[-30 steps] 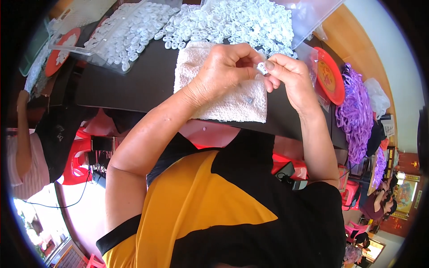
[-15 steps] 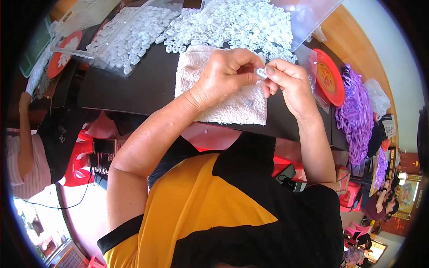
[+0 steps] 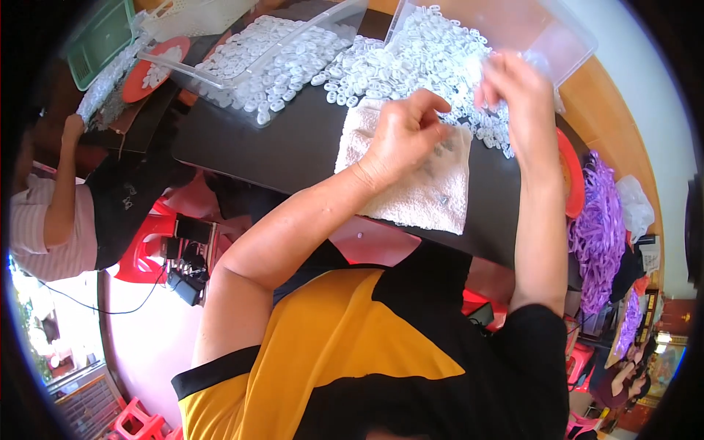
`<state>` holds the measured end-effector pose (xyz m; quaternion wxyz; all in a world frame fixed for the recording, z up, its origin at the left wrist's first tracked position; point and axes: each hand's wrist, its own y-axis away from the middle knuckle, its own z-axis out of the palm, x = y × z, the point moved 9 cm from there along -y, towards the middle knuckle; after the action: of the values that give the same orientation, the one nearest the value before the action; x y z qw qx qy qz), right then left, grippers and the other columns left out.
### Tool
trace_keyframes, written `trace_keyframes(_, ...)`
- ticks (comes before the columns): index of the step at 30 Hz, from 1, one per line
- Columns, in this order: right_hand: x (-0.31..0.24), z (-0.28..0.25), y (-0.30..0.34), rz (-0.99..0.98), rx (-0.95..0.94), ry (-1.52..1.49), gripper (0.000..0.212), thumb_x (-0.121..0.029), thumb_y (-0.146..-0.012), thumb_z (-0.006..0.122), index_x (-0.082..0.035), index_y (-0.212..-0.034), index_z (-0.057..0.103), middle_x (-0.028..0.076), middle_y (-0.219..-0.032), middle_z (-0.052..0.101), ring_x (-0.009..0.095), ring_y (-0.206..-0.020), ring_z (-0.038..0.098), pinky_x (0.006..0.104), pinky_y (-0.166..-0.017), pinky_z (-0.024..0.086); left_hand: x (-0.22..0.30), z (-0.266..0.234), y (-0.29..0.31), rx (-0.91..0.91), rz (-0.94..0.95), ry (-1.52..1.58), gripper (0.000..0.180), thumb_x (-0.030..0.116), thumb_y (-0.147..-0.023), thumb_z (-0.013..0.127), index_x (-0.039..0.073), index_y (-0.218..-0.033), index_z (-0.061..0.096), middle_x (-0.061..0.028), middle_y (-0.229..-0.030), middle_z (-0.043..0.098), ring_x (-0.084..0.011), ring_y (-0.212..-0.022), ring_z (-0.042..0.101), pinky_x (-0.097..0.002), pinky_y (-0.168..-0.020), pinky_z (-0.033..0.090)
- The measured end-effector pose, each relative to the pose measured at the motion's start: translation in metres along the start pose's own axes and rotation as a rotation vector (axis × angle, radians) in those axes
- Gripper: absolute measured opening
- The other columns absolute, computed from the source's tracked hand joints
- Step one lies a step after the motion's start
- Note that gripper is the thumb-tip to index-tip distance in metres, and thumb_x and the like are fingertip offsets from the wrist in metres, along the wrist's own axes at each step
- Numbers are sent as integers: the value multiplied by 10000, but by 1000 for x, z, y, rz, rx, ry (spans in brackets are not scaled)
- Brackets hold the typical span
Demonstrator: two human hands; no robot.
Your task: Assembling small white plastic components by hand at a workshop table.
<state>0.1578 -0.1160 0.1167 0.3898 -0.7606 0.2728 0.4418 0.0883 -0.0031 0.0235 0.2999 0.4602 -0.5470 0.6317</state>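
My left hand hovers over a folded white towel, its thumb and forefinger apart with nothing visible between them. The other fingers are curled and partly hidden. Farther right, my right hand is raised at the right side of a pile of small white oval plastic pieces, each with an opening. Motion smears its fingertips, so whether they hold a piece cannot be made out. A tiny grey bit lies on the towel.
A clear plastic box of white pieces lies left of the pile; another clear box stands behind it. At right are a red plate and purple ribbons. Another person's arm shows at far left, near an orange-red plate.
Both hands held a small white piece together before; now they are apart. My right hand has moved up and away to the pile. The whole view has shifted.
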Motion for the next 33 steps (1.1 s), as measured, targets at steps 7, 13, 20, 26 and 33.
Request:
trace_keyframes(7,-62,107,-121,-138,-131,-189,85,-39,-863,620,-10,-792,584,56,-650,570,123,-541,540,261,-494,435,-27,-36,-15,293,-186,241,136,14,-792,689,-18,-919,653,-37,-703,633,-85,-608,568,-218,-531,434)
trace_keyframes(13,2,58,-62,-275,-77,127,126,-88,-882,614,-4,-788,608,33,-630,567,142,-520,569,254,-488,429,-28,-44,-9,348,-269,293,119,58,-809,687,7,-913,662,-28,-677,623,-66,-566,543,-196,-464,374)
trace_keyframes(20,47,41,30,-270,-193,857,60,-131,-792,620,-88,-799,661,76,-821,631,300,-792,638,399,-680,499,-25,-28,-5,217,-287,259,79,39,-808,680,-4,-872,664,-24,-692,626,-70,-592,554,-208,-505,409)
trace_keyframes(26,57,43,41,-394,-178,936,13,-97,-756,640,-86,-763,642,66,-807,611,298,-799,619,418,-706,488,-28,-17,-10,130,-231,127,90,33,-794,669,-4,-875,681,-22,-706,633,-63,-615,545,-208,-533,424)
trace_keyframes(33,63,34,44,-305,-141,931,33,-71,-759,628,-65,-788,643,71,-815,625,300,-862,611,414,-769,459,-27,-18,-9,117,-266,92,84,-5,-777,661,-34,-855,674,-45,-729,650,-88,-640,570,-233,-582,476)
